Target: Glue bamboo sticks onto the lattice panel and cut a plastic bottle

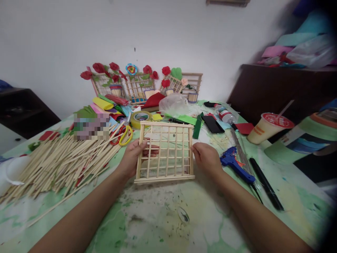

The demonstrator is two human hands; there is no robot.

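Observation:
A square lattice frame (166, 158) of pale wooden sticks is held up before me, tilted over the table. My left hand (135, 156) grips its left side, thumb in front and fingers showing through the gaps behind. At the right edge, my right hand (207, 158) pinches the outer stick with curled fingers. Just right of that hand lies a blue glue gun (237, 165). Left of the frame are scissors (125, 136) with yellow and red handles, beside a large pile of loose wooden sticks (65, 161).
Finished lattice panels (139, 84) with red paper flowers (98, 67) lean on the back wall. A tape roll (140, 118), a black phone-like slab (213, 124), a plastic bottle (225, 115), a drink cup (270, 128), a green jar (302, 137) and a black stick-like tool (265, 184) stand or lie around.

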